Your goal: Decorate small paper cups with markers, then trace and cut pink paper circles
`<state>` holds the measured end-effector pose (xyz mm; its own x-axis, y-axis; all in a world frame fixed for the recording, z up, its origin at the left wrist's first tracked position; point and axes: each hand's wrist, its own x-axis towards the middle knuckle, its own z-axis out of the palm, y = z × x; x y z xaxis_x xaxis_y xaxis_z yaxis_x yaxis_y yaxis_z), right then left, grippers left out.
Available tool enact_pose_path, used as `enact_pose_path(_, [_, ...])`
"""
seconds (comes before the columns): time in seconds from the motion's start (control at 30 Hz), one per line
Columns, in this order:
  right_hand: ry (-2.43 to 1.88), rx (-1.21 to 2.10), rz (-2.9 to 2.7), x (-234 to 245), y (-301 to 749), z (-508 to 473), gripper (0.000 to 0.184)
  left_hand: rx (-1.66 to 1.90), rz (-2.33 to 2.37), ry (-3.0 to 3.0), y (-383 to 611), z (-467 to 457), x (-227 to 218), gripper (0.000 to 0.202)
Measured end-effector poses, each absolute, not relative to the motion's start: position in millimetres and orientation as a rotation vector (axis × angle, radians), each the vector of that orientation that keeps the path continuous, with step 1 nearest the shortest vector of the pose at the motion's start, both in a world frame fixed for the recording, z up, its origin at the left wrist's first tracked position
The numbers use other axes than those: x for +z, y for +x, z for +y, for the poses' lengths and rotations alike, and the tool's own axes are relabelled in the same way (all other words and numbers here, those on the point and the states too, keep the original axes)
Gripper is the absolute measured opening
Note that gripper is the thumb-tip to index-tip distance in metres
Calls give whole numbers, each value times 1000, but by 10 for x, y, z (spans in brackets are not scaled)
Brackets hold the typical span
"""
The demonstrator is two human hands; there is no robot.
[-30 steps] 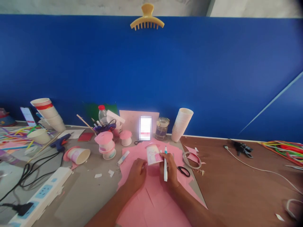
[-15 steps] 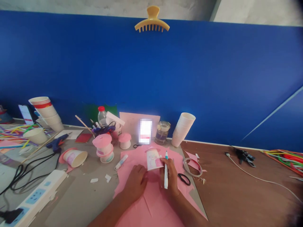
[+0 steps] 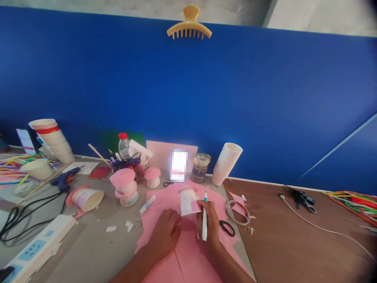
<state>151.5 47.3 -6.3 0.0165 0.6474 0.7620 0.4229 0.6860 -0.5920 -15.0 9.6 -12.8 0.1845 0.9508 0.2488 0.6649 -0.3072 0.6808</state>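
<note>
A small white paper cup with pink decoration [image 3: 187, 201] lies upside down on a sheet of pink paper [image 3: 188, 251] at the near middle of the table. My right hand [image 3: 207, 225] is closed round a white pen with a teal tip [image 3: 204, 216] and touches the cup's right side. My left hand [image 3: 165, 232] rests on the pink paper just left of the cup, fingers curled, nothing visible in it.
Black scissors [image 3: 227, 228] and a tape roll [image 3: 238, 206] lie right of my hands. A glue stick [image 3: 146, 205], pink-topped cups [image 3: 124, 186], a lit phone [image 3: 178, 165], a jar [image 3: 200, 168], cup stacks [image 3: 226, 158], a glue gun [image 3: 63, 179] and a power strip [image 3: 32, 249] crowd the left.
The view has shifted slightly, so the table items sit a little further left and lower. My hands stay at the cup with the pen held the same way.
</note>
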Motion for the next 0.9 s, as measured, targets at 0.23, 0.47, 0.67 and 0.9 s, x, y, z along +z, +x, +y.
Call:
enact_pose_path(0.23, [-893,235,-1620,-53,1495,439,25,998,1428,1851,-156,82,-105,32])
enact_pose_path(0.47, [-871,233,-1685,-122,1514,434,34,1178,1299,1527,-157,49,-110,44])
enact_pose_path(0.67, [-842,235,-1685,-95,1501,411,38,1173,1256,1460,-165,37,-128,52])
enact_pose_path(0.9, [-844,208,-1792,-151,1484,361,37,1176,1149,1402,-189,50,-141,63])
